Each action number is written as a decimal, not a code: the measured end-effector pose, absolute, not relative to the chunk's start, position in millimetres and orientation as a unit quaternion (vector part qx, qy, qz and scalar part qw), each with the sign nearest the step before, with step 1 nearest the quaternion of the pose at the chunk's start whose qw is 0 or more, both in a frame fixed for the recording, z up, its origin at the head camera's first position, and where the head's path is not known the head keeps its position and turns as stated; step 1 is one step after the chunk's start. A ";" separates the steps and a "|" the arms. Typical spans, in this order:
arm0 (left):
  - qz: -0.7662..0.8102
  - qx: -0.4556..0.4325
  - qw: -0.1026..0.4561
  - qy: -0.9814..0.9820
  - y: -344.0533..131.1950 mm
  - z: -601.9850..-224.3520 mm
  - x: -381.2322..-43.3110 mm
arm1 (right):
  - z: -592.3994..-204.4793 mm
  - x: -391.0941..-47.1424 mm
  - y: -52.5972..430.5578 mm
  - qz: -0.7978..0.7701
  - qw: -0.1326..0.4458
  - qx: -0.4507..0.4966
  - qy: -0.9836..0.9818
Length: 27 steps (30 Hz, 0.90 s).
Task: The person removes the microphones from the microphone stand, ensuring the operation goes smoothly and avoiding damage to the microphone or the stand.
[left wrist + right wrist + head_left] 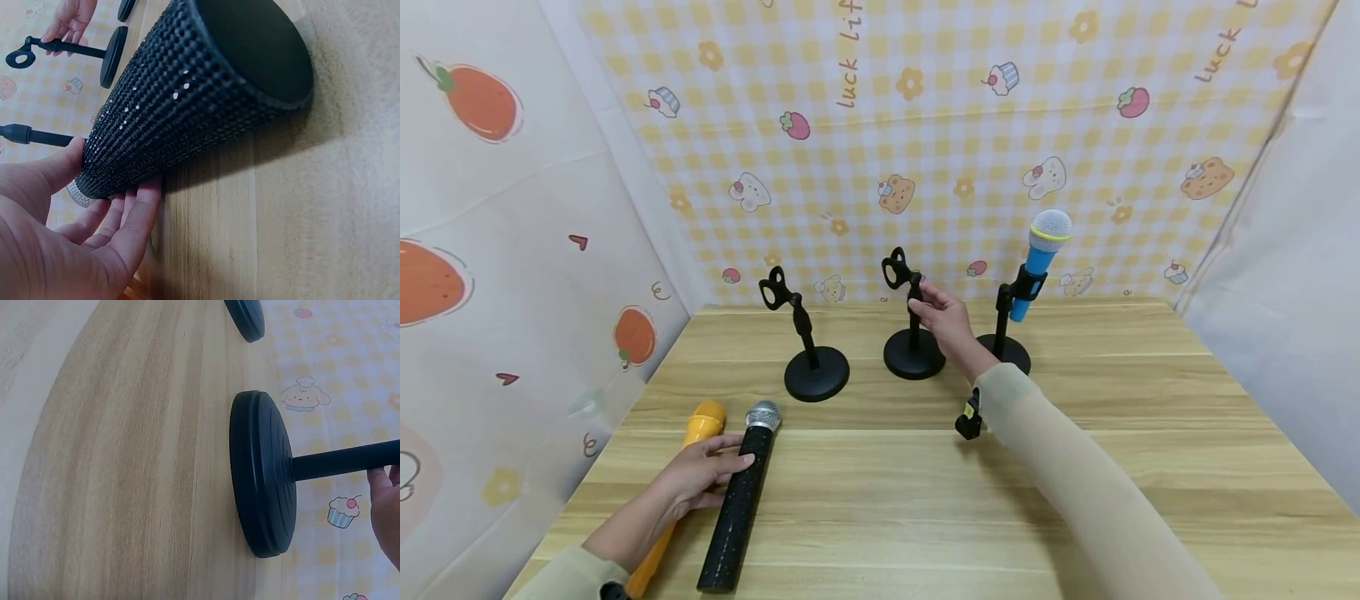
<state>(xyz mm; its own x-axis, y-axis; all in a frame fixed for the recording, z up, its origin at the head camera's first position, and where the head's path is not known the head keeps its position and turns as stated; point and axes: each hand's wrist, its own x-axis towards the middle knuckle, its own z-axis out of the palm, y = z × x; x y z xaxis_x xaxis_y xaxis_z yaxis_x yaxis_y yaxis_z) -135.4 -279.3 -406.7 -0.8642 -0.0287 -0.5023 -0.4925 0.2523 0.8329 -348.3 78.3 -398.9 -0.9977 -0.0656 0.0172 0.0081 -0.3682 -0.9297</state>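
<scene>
My left hand [696,475] grips a black microphone [737,517] with a silver mesh head, lying on the table. In the left wrist view the thumb presses one side of its studded body [181,94] and the fingers curl along the other. An orange microphone [703,423] lies just left of it, partly hidden under that hand. Farther back, my right hand [947,321] pinches the post of the middle black microphone stand [913,357], whose clip holds nothing. The right wrist view shows the stand's round base [262,475] flat on the tabletop, fingertips at the post.
Another black stand [817,374] with a vacant clip stands to the left. At the right, a third stand [1017,354] holds a tilted blue microphone [1037,262]; my right forearm partly covers its base. A patterned cloth [850,167] backs the wooden table [880,508].
</scene>
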 end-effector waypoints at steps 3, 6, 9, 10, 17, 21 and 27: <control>0.588 -0.171 0.198 0.765 -279.1 -405.8 -135.2 | -397.6 -347.7 77.6 -0.822 0.019 -0.029 0.568; 0.588 -0.174 0.197 0.765 -278.8 -405.6 -134.7 | -396.9 -346.8 76.6 -0.819 0.014 -0.028 0.572; 0.589 -0.176 0.196 0.764 -278.3 -406.1 -134.3 | -397.7 -346.4 76.2 -0.819 0.014 -0.028 0.573; 0.588 -0.175 0.197 0.764 -278.4 -406.3 -134.1 | -398.2 -346.4 76.1 -0.818 0.014 -0.028 0.574; 0.591 -0.176 0.200 0.761 -279.2 -408.2 -135.0 | -400.9 -346.1 76.8 -0.812 0.017 -0.033 0.582; 0.590 -0.176 0.199 0.762 -278.8 -408.0 -135.3 | -400.9 -345.6 77.9 -0.811 0.018 -0.030 0.584; 0.589 -0.170 0.199 0.765 -278.2 -406.4 -135.8 | -399.4 -344.0 80.0 -0.808 0.016 -0.030 0.588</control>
